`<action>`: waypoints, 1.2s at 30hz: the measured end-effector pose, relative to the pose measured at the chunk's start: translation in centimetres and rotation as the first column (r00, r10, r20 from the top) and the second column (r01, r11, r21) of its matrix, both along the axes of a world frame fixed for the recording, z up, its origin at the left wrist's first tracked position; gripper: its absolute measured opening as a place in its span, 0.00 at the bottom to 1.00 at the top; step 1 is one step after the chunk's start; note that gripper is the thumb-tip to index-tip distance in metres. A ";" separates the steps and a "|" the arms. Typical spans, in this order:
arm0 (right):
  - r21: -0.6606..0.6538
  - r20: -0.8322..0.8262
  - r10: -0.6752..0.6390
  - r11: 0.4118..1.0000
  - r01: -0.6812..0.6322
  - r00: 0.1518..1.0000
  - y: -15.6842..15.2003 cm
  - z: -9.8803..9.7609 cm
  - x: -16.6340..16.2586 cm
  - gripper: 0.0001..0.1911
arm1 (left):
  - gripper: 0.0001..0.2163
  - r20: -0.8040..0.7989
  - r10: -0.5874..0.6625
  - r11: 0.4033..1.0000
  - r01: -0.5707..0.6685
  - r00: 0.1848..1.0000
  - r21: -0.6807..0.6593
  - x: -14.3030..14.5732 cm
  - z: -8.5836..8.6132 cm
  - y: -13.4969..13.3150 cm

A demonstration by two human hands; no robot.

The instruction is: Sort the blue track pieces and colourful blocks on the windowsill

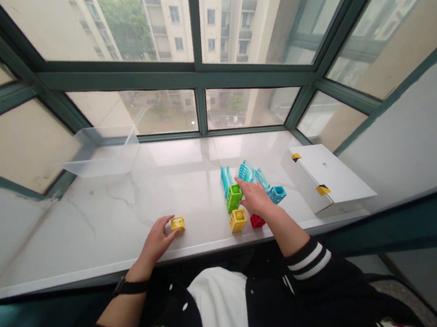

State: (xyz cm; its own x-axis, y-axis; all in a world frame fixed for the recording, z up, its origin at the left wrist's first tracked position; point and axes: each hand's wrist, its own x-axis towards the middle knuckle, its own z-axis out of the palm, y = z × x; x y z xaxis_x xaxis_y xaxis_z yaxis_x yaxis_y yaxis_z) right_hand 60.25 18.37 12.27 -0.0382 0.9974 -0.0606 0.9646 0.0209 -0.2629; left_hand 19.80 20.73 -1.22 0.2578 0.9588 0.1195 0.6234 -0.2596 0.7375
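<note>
My left hand (158, 238) holds a small yellow openwork plastic block (178, 224) on the white sill, fingers at its far side and thumb at its near side. To the right, my right hand (254, 196) has its fingers behind a tall green block piece (234, 198) and its thumb along that piece's right side. Directly in front of the green piece stands another yellow block (238, 220). A red block (257, 221) sits partly hidden under my right wrist. Beyond the hand lie a straight blue track piece (225, 180), a curved blue track piece (247, 171) and a blue block (277, 194).
A clear plastic bin (104, 159) stands at the sill's left end. At the right is a white box (328, 177) with yellow-and-black tabs. Green-framed windows (180, 79) rise behind the marble-look sill (119, 220), whose front edge runs close to my body.
</note>
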 end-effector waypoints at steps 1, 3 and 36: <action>0.009 -0.008 0.003 1.000 -0.003 1.000 -0.1 0.0 0.1 0.49 | 0.25 -0.018 -0.015 1.000 0.015 1.000 0.001 0.1 -0.2 -0.1; 0.064 -0.042 0.010 0.998 -0.007 0.999 -0.3 0.0 0.5 0.50 | 0.25 -0.033 -0.021 1.000 0.021 0.999 -0.002 0.3 -0.3 -0.1; -0.066 -0.997 -0.072 0.980 -0.186 -0.026 -7.8 3.0 -9.7 0.29 | 0.22 0.645 -0.182 0.978 0.202 0.742 0.044 10.3 15.1 -6.5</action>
